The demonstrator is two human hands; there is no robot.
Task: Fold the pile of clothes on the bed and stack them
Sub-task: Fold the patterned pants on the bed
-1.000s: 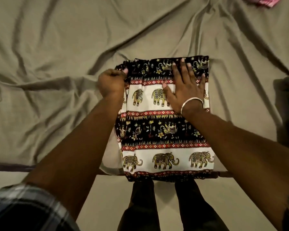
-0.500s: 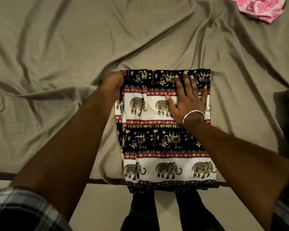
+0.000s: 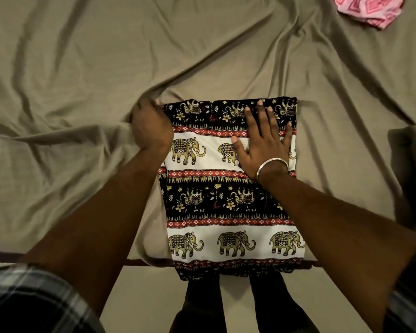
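An elephant-print garment (image 3: pixel 228 212) in black, white and red bands lies folded into a rectangle at the near edge of the bed, its near hem hanging slightly over the edge. My left hand (image 3: pixel 151 126) is at its far left corner, fingers curled around the fabric edge there. My right hand (image 3: pixel 262 143), with a silver bangle on the wrist, lies flat with fingers spread on the far right part of the garment and presses it down.
The wrinkled olive bed sheet (image 3: pixel 106 80) covers the bed. A pink patterned garment (image 3: pixel 370 8) lies at the far right corner. An olive-grey cloth item (image 3: pixel 413 164) sits at the right edge. My legs (image 3: pixel 238 306) stand against the bed edge.
My left hand slid along the garment's left edge to its far left corner, and that edge now lies straighter. My right hand stayed flat on the fabric.
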